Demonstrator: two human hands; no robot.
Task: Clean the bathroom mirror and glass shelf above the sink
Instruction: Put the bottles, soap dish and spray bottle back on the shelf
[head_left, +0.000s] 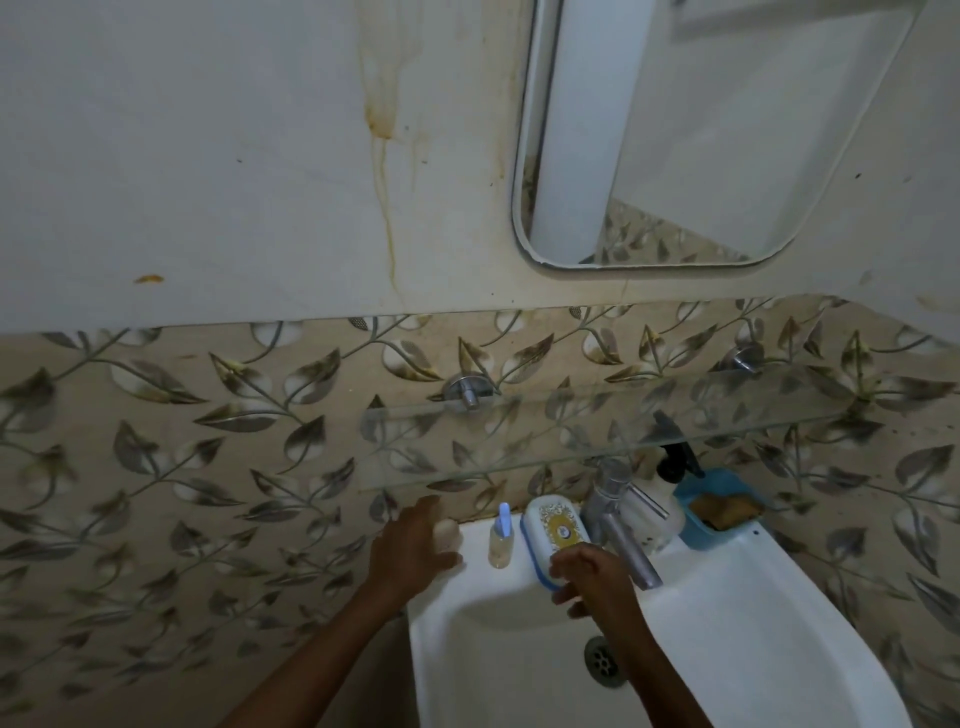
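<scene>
The mirror (727, 130) with rounded corners hangs on the white wall at upper right. Below it the bare glass shelf (571, 436) juts out on two chrome brackets. My left hand (415, 545) rests at the sink's back left corner, wrapped around a small pale jar (448, 535). My right hand (592, 577) is at the near end of a white soap box (556, 530) with a blue rim and yellow label, fingers curled on its edge.
On the white sink's rim (769, 582) stand a small bottle with a blue cap (501, 543), a chrome tap (618, 519), a clear pump bottle (670, 493) and a blue basket (722, 509) holding a brown sponge. The drain (602, 660) sits below. Yellow stains (384, 171) run down the wall.
</scene>
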